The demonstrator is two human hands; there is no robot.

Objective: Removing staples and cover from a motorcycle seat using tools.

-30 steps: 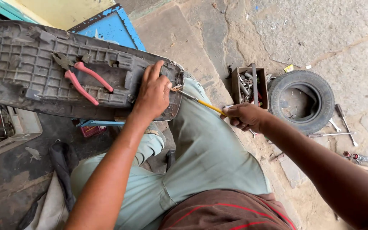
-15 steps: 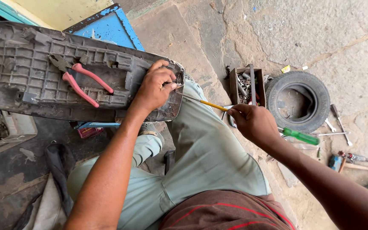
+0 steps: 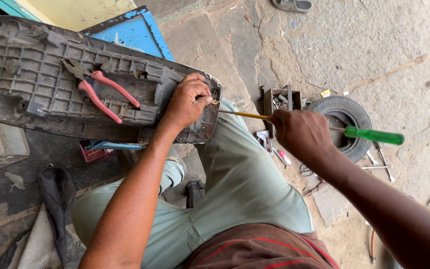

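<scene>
A dark grey ribbed plastic panel (image 3: 36, 84) lies across my lap and the clutter at left. My left hand (image 3: 187, 102) presses on the panel's right end, fingers curled at its edge. My right hand (image 3: 302, 134) grips a long screwdriver (image 3: 374, 135) with a green handle and yellow shaft. The shaft tip (image 3: 220, 111) reaches the panel edge right beside my left fingers. Pliers with pink-red handles (image 3: 100, 94) rest on the panel's ribs.
A small black tyre (image 3: 352, 117) lies on the concrete at right, beside a small box of metal parts (image 3: 282, 102). Loose tools (image 3: 379, 162) are scattered on the ground. A blue board (image 3: 135, 32) leans behind the panel. A sandal (image 3: 292, 5) lies at the top.
My right hand has drawn back along the screwdriver, so the green handle now shows. My left hand has curled tighter on the panel's end.
</scene>
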